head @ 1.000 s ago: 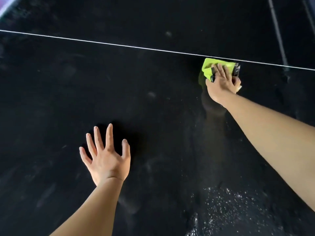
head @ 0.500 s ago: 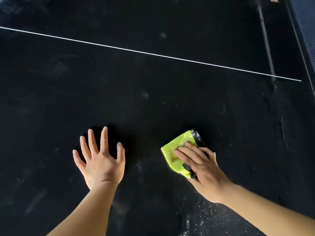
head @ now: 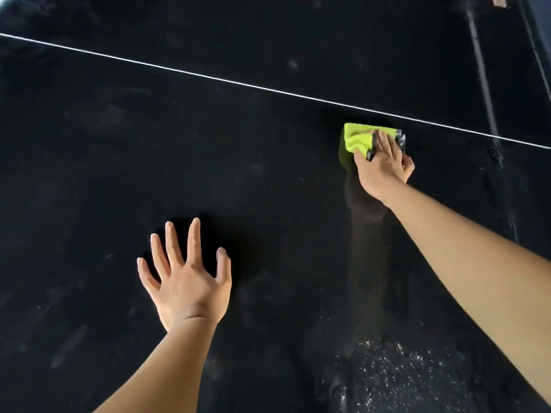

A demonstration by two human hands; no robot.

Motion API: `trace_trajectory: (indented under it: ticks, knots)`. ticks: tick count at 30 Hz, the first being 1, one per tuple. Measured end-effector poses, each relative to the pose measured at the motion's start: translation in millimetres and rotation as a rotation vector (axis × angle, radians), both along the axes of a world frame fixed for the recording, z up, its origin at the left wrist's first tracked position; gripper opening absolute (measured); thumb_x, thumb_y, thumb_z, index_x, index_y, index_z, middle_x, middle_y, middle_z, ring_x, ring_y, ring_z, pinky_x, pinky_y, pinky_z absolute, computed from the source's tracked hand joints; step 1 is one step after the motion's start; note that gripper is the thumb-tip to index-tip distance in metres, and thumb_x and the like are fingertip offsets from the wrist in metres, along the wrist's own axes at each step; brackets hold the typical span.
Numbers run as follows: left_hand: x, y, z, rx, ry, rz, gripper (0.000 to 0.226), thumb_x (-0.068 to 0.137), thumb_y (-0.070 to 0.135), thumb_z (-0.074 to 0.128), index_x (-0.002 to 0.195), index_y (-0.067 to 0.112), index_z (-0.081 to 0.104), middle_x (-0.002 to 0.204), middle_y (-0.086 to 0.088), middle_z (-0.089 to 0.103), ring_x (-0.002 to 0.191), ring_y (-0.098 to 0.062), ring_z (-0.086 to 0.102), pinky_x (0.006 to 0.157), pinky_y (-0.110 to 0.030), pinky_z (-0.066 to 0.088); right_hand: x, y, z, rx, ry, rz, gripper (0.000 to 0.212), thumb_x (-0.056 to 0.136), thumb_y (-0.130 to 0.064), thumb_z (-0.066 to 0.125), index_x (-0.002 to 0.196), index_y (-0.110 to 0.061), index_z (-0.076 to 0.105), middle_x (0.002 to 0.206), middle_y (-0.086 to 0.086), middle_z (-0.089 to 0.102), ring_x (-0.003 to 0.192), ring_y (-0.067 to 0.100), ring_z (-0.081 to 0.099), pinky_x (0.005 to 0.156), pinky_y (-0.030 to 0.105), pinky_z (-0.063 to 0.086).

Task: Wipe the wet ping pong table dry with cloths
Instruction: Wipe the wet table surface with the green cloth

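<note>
The right hand [head: 384,165] reaches far out over the black worktop [head: 238,180] and presses a yellow-green cloth [head: 359,138] flat against it, fingers laid over the cloth's near right part and slightly curled on it. The cloth has a dark trim along its right and near edges, and lies just short of the thin white line [head: 208,77] that crosses the worktop from upper left to lower right; whether the cloth's far edge touches the line cannot be told. A dull reflection of the arm shows on the surface under the wrist.

The left hand [head: 186,278] rests palm down on the worktop, fingers spread and straight, holding nothing, well apart from the cloth and nearer the person.

A patch of water droplets [head: 396,371] glitters on the worktop near the bottom edge, below the right forearm. Faint smears mark the surface to the left and beyond the line. Wide open worktop lies between the two hands and to the left of the cloth. At the upper right, a pale rod [head: 483,70] runs along the worktop's right side.
</note>
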State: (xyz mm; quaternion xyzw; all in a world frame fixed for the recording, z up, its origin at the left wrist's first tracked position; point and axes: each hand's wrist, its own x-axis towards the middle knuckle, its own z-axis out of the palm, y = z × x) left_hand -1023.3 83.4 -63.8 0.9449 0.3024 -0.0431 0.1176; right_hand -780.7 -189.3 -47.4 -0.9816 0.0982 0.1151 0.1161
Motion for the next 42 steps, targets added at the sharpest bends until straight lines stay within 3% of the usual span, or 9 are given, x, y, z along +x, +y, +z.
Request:
trace_trajectory:
  ticks: [6,13,22,27,29,32,36,39,42]
  knots:
    - [1.2,2.1,-3.2,0.014,0.024,-0.01,0.067,0.098,0.062,0.026,0.159,0.044,0.004,0.17,0.003,-0.003,0.155,-0.021,-0.013,0.124,-0.05,-0.007,17.5,54.0,-4.0,-0.05,-0.027,0.237,0.056,0.102,-0.052,0.024,0.157,-0.04,0.018,0.167,-0.014,0.006,0.153,0.006,-0.002,0.121,0.038,0.002]
    - [-1.4,2.4,-1.0,-0.003,0.05,-0.016,0.067,0.098,0.062,0.023,0.159,0.043,0.002,0.17,0.001,-0.004,0.155,-0.023,-0.013,0.124,-0.052,-0.006,-53.5,55.9,6.0,0.272,-0.042,0.388,0.047,0.103,-0.041,0.042,0.15,-0.042,0.038,0.162,-0.021,0.023,0.151,-0.002,0.002,0.121,0.033,0.001]
    - [-3.3,3.8,0.5,-0.031,0.069,-0.057,0.067,0.098,0.059,0.017,0.16,0.039,0.0,0.17,-0.003,-0.005,0.155,-0.028,-0.011,0.122,-0.057,-0.007,-246.2,37.6,9.3,0.371,-0.023,0.274,0.045,0.103,-0.032,0.048,0.147,-0.038,0.044,0.16,-0.026,0.023,0.147,-0.013,-0.005,0.121,0.03,-0.004]
    - [-4.6,8.3,4.0,-0.068,0.091,-0.087,0.067,0.098,0.059,0.015,0.16,0.037,-0.001,0.169,-0.006,-0.008,0.155,-0.031,-0.013,0.121,-0.06,-0.007,-387.9,40.3,4.1,0.338,-0.13,0.206,0.065,0.087,-0.014,0.067,0.146,-0.032,0.047,0.16,-0.02,0.03,0.152,0.007,0.016,0.121,0.041,0.011]
    - [-5.5,8.9,6.4,-0.093,0.091,-0.102,0.067,0.099,0.058,0.015,0.16,0.036,0.0,0.169,-0.007,-0.009,0.154,-0.031,-0.014,0.121,-0.06,-0.009,-437.5,48.3,7.1,0.335,-0.147,0.155,0.069,0.084,-0.011,0.064,0.147,-0.032,0.046,0.16,-0.019,0.032,0.152,0.013,0.022,0.119,0.044,0.015]
    - [-7.1,10.3,9.2,-0.12,0.085,-0.12,0.066,0.1,0.056,0.015,0.161,0.035,0.001,0.169,-0.009,-0.008,0.154,-0.033,-0.014,0.121,-0.061,-0.01,-493.1,64.4,10.2,0.338,-0.144,0.065,0.061,0.087,-0.018,0.052,0.146,-0.032,0.048,0.158,-0.02,0.034,0.151,0.014,0.025,0.119,0.043,0.016]
    - [-9.2,11.2,14.1,-0.15,0.1,-0.153,0.065,0.101,0.054,0.016,0.161,0.033,0.0,0.168,-0.012,-0.009,0.154,-0.036,-0.015,0.119,-0.062,-0.011,-541.2,84.7,18.4,0.387,-0.118,-0.077,0.048,0.093,-0.023,0.052,0.14,-0.033,0.055,0.155,-0.025,0.037,0.151,0.009,0.025,0.122,0.035,0.011]
    - [-10.8,13.3,18.7,-0.172,0.149,-0.181,0.066,0.1,0.054,0.02,0.161,0.036,0.0,0.168,-0.013,-0.011,0.153,-0.037,-0.016,0.119,-0.064,-0.011,-564.8,97.2,28.4,0.396,-0.046,-0.115,0.044,0.094,-0.019,0.056,0.136,-0.031,0.059,0.152,-0.031,0.035,0.151,0.001,0.018,0.123,0.028,0.005]
    - [-9.4,19.7,22.0,-0.227,0.197,-0.243,0.066,0.099,0.051,0.03,0.159,0.044,0.003,0.168,-0.013,-0.012,0.153,-0.037,-0.018,0.118,-0.066,-0.011,-573.7,103.7,41.7,0.391,0.031,-0.162,0.039,0.095,-0.012,0.058,0.131,-0.026,0.065,0.146,-0.034,0.035,0.149,-0.007,0.013,0.124,0.028,0.01]
